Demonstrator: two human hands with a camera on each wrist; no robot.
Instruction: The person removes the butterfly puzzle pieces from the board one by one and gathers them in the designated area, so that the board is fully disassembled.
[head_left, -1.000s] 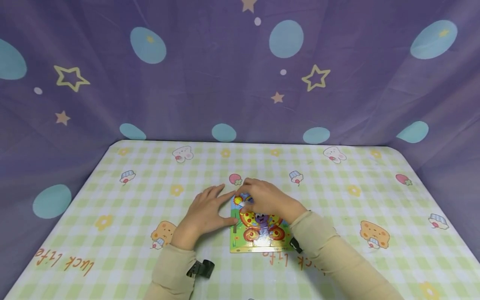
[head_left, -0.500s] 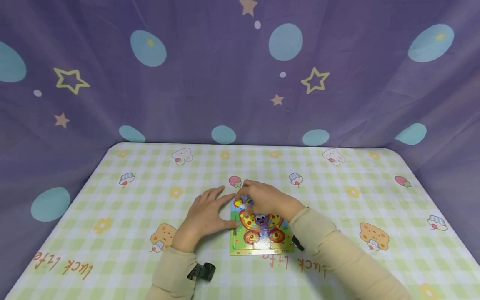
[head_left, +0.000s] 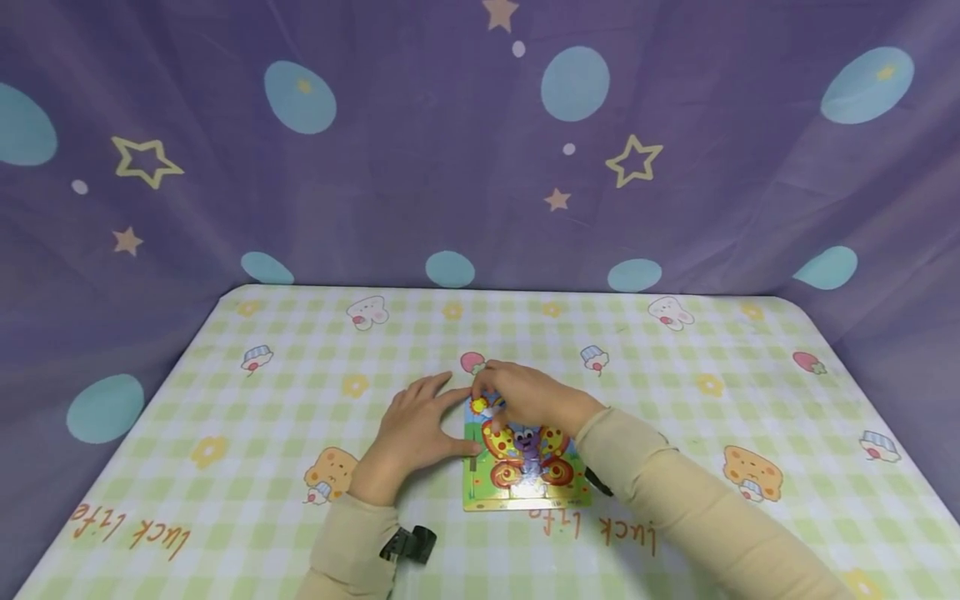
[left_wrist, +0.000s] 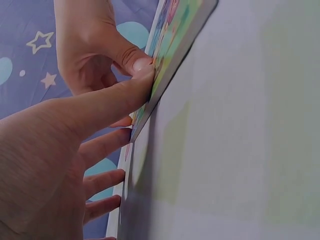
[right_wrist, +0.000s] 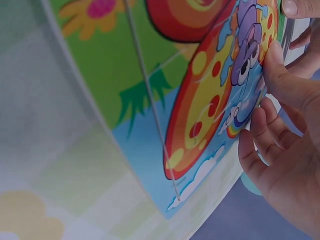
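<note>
A square butterfly jigsaw puzzle [head_left: 528,479] lies flat on the table in front of me, its thin edge visible in the left wrist view. Beside its left edge is my left hand [head_left: 412,433], fingers spread; the thumb touches the puzzle's edge and the index fingertip is near the far left corner. My right hand [head_left: 534,396] reaches over the far part, thumb on the picture and curled fingers at the far edge, gripping the puzzle there. Thin seams between pieces show in the right wrist view. The hand hides part of the puzzle's far side.
A checked tablecloth [head_left: 247,467] with printed cartoons covers the table. Behind it hangs a purple curtain [head_left: 420,167] with stars and blue ovals. Small dark wrist devices, such as the left one [head_left: 408,543], sit below both hands.
The right fingers and thumb shift slightly over the puzzle's far left part. The left hand keeps nearly the same place, and the puzzle stays put; the head view moves a little.
</note>
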